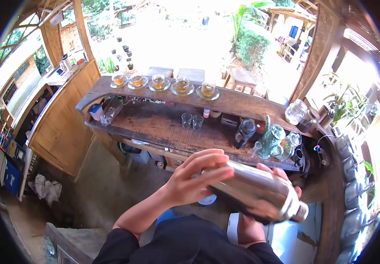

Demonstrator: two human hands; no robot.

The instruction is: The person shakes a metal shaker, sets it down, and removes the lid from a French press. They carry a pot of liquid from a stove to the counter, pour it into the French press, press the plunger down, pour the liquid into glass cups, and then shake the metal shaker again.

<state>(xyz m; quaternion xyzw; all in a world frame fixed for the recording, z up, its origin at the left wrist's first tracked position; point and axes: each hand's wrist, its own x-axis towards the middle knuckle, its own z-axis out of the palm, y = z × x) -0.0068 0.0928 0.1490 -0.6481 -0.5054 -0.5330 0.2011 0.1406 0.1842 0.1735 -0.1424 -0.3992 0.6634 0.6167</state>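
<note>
Across the front of my body a large, shiny, metallic-looking bottle [253, 187] is held tilted, its narrow capped end pointing down to the right. My left hand [194, 176] is at the broad base end, fingers laid along it. My right hand [258, 211] grips the bottle from beneath and behind, with fingertips showing over its far side. Beyond the bottle, on the lower counter [155, 125], stand two small glasses [192, 122] and a French press [245, 132]. Several glass cups of amber drink [182, 85] sit on saucers along the raised ledge [229, 105].
Right of the French press are a green glass pitcher [270, 141] and other glassware. A lidded glass jar [295, 112] stands on the ledge. Several large jugs [352, 196] line the right side. A wooden cabinet [67, 127] is at left, and stools [240, 78] stand outside.
</note>
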